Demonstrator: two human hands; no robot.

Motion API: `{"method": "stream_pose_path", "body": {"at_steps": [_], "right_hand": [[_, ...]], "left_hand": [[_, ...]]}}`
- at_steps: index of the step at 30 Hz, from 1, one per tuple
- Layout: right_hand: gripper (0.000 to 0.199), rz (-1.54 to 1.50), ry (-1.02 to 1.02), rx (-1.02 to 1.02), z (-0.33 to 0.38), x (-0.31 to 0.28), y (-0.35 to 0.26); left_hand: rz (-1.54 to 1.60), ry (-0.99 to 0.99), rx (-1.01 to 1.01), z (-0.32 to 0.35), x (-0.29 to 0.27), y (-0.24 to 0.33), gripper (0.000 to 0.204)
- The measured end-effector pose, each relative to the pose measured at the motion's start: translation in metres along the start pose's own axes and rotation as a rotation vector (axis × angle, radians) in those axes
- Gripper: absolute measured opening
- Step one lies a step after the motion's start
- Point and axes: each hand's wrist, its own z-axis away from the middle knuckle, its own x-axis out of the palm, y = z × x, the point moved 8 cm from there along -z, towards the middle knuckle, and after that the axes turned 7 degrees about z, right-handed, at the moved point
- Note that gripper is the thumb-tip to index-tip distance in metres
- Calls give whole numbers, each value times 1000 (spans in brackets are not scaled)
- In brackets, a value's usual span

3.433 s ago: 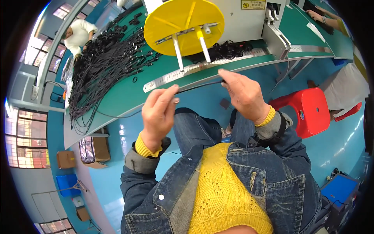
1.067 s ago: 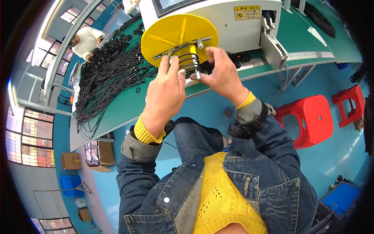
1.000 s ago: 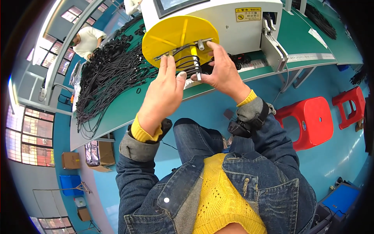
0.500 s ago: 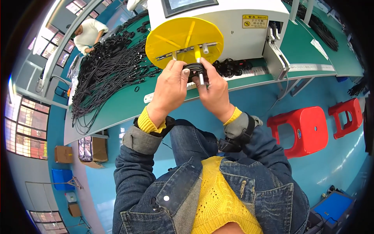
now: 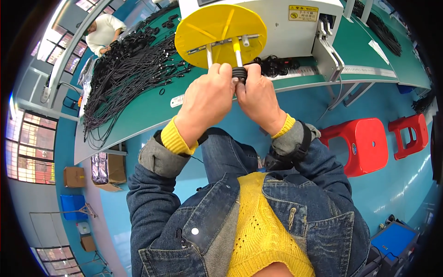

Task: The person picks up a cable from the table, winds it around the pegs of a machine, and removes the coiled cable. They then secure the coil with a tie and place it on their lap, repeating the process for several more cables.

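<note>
A small coil of black cable (image 5: 239,73) is pinched between my two hands, in front of a yellow disc (image 5: 207,30). My left hand (image 5: 210,99) has its fingers closed on the coil's left side. On its right side my right hand (image 5: 259,96) grips the coil, the thumb low against it. Two pale posts (image 5: 237,56) stick out from the metal bar on the disc toward my hands. The coil sits at the tip of the right-hand post; my fingers hide whether it is fully off.
Behind the disc stands a white machine (image 5: 286,39) with a metal bracket (image 5: 326,64). Many black cables (image 5: 138,83) cover the green table (image 5: 117,122) to the left. More coiled cables (image 5: 276,66) lie beside the disc. Red stools (image 5: 367,145) stand at right; a person (image 5: 106,30) works far left.
My hands and the coil have moved outward along the posts, away from the disc, so more of the posts shows. Both hands have closed more tightly around the coil.
</note>
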Motion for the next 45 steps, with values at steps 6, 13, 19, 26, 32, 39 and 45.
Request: {"method": "stream_pose_path", "body": {"at_steps": [6, 13, 19, 26, 32, 39, 45], "right_hand": [[21, 123, -282, -141, 54, 17, 18], [17, -16, -419, -147, 94, 40, 33], [14, -118, -406, -138, 99, 42, 44], [20, 195, -600, -263, 113, 47, 42], [17, 83, -704, -295, 115, 49, 38], [17, -388, -585, 92, 121, 59, 56], [18, -321, -697, 51, 131, 70, 58]], "left_hand": [[105, -205, -144, 54, 42, 9, 22], [1556, -405, -936, 110, 125, -40, 38], [1612, -783, -871, 110, 130, -4, 44], [1377, -1139, -1051, 131, 160, -17, 34], [1423, -1100, -876, 134, 160, 6, 24], [1447, -1042, -883, 141, 170, -13, 25], [1566, -1164, -1082, 155, 175, -7, 21]]}}
